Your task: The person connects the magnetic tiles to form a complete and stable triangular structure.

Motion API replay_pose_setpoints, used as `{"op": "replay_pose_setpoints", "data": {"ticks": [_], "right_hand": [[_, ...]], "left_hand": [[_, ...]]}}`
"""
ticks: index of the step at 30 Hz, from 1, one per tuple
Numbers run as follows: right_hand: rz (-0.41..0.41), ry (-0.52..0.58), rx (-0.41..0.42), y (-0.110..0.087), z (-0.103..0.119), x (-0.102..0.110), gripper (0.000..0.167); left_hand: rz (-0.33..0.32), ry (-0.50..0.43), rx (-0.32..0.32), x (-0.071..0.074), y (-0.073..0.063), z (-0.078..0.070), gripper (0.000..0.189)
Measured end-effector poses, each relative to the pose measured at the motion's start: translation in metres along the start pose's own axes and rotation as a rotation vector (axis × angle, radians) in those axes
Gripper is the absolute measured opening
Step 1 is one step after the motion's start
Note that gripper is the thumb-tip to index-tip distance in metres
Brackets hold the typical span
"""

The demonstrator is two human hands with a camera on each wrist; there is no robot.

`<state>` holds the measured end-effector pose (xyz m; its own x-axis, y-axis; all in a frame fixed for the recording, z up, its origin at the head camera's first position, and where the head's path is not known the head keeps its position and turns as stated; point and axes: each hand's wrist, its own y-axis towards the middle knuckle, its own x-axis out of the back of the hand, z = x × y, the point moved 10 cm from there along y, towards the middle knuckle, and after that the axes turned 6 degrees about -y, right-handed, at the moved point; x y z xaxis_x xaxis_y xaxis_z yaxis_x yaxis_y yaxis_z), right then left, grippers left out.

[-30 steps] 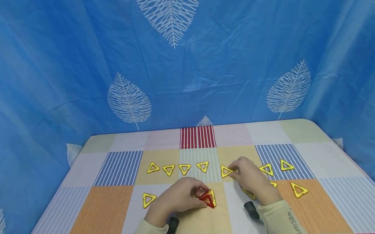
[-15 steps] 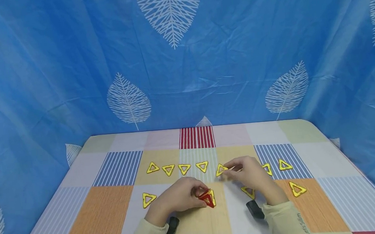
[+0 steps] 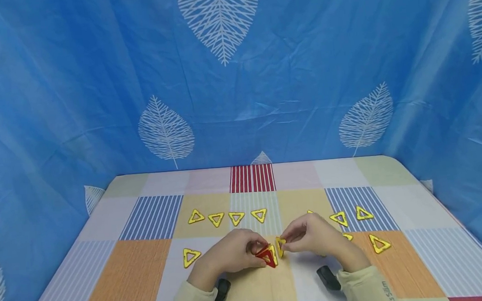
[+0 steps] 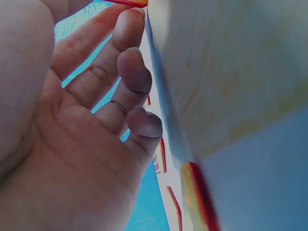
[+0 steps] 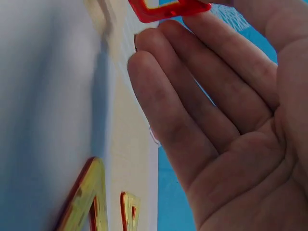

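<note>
A tabletop covered in a patchwork cloth of striped and plain squares fills the lower half of the head view. A blue curtain printed with white leaves hangs behind it and down both sides.

Both forearms in pale sleeves come in from the near edge, and the hands meet at the middle of the tabletop. The left hand rests knuckles up, its fingers curled and pinching a small upright cluster of red and yellow triangles that stands on a yellow square. The right hand lies just beside it, its fingers pinched on a single yellow triangle, held on edge right against the cluster; whether the two touch cannot be told. A dark wrist camera sits under each forearm.

Four yellow triangles lie flat in a row beyond the left hand, and a fifth lies alone to its left. To the right of the right hand three more show whole, with the corners of two others peeking out from behind the hand.
</note>
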<state>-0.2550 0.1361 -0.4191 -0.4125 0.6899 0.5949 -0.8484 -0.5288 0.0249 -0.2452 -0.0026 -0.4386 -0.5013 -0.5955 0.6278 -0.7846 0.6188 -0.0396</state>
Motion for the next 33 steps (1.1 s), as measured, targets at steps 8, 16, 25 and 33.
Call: {"op": "replay_pose_setpoints", "data": {"ticks": [8,16,25,33], "right_hand": [[0.06,0.014,-0.01,0.003,0.003,-0.013,0.012],[0.099,0.002,-0.003,0.006,0.002,-0.025,0.016],[0.078,-0.063,0.046,0.009,0.004,-0.029,0.019],[0.077,-0.095,0.027,0.009,0.005,-0.029,0.019]], "left_hand": [[0.005,0.012,0.006,-0.001,0.0,0.001,0.032],[0.003,0.023,0.007,-0.001,0.0,0.001,0.032],[0.007,0.033,0.0,0.0,0.0,-0.001,0.029],[0.006,0.051,-0.008,0.001,0.0,-0.002,0.03]]}}
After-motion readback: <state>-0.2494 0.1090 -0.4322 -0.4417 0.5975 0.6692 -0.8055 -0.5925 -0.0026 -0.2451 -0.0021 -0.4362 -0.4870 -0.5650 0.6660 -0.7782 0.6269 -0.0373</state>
